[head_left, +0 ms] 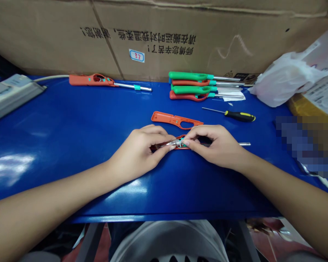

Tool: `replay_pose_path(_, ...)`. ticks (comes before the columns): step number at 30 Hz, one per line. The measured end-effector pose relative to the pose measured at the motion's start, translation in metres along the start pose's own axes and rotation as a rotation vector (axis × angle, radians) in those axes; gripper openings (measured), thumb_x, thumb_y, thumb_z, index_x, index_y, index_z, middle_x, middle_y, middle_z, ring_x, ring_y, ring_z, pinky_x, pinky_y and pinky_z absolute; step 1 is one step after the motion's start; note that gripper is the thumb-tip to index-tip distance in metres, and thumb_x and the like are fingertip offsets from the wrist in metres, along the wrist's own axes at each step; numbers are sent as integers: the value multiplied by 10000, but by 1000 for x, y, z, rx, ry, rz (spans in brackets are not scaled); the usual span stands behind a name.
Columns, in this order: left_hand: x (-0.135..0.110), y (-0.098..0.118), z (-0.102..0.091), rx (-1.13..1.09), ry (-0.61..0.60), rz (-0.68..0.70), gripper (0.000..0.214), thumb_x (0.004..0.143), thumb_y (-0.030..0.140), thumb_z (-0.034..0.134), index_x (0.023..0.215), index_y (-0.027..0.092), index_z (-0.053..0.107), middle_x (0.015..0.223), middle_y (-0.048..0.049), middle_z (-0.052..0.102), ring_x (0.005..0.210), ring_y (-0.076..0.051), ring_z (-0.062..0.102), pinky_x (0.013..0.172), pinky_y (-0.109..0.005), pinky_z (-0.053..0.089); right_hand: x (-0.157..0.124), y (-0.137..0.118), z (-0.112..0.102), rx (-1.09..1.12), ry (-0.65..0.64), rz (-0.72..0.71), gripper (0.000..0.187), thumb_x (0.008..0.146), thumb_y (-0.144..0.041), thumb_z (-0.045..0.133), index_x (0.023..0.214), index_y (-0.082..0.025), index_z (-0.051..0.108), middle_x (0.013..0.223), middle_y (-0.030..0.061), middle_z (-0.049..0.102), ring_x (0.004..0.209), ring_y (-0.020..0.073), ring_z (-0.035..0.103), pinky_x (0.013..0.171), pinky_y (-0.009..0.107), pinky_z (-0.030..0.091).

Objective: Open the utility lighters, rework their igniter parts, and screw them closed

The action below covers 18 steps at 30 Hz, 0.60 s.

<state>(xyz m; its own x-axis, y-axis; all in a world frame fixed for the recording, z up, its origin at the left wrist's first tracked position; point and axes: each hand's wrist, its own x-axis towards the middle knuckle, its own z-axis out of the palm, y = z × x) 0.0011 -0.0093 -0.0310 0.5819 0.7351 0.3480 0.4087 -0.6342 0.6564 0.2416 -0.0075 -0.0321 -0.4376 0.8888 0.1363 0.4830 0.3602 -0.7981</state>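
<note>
The left hand (138, 151) and the right hand (213, 145) meet near the middle of the worktop, both curled closed around a utility lighter (180, 143) with a dark orange body. The left fingertips (168, 142) pinch a small silver part at the lighter's middle, and the right fingertips (188, 138) press on a teal piece beside it. The lighter lies roughly level, just above the surface, and its metal nozzle (235, 144) runs out to the right under the right hand. The glossy blue worktop (71, 127) carries a loose orange lighter shell (176, 119), which lies just beyond the hands, not touching them. Toward the back edge lie an assembled orange lighter (91, 80) and, further right, a stack of green and orange lighters (188, 85) side by side. A screwdriver with a black and yellow handle (239, 116) lies to the right of the shell. A grey power strip (11, 94) sits at the back left corner, and a white plastic bag (285, 78) is bunched at the back right corner. A printed cardboard box (153, 36) stands along the back edge. A blurred patch hides part of the right side. The forearms cross the front edge (104, 218) from both lower corners, and the hands sit nearer the front edge than the back.
</note>
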Motion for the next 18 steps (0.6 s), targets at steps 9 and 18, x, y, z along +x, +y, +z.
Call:
replay_pose_path(9, 1, 2, -1, -9, -5, -18, 178, 979, 210, 665, 1085, 191, 806, 969, -59, 757, 848, -150, 704, 750, -242, 568, 0, -2, 0, 33, -3, 36, 152, 909, -281, 675, 805, -186, 734, 763, 27, 726, 689, 148, 622, 640, 269, 484)
replay_pose_path(18, 0, 3, -3, -15, -17, -14, 202, 987, 222, 663, 1131, 181, 800, 990, -66, 746, 865, -146, 705, 784, -240, 579, -1, 3, 0, 92, 18, 81, 238, 947, -342, 637, 830, -180, 766, 800, 38, 747, 711, 156, 636, 661, 276, 503)
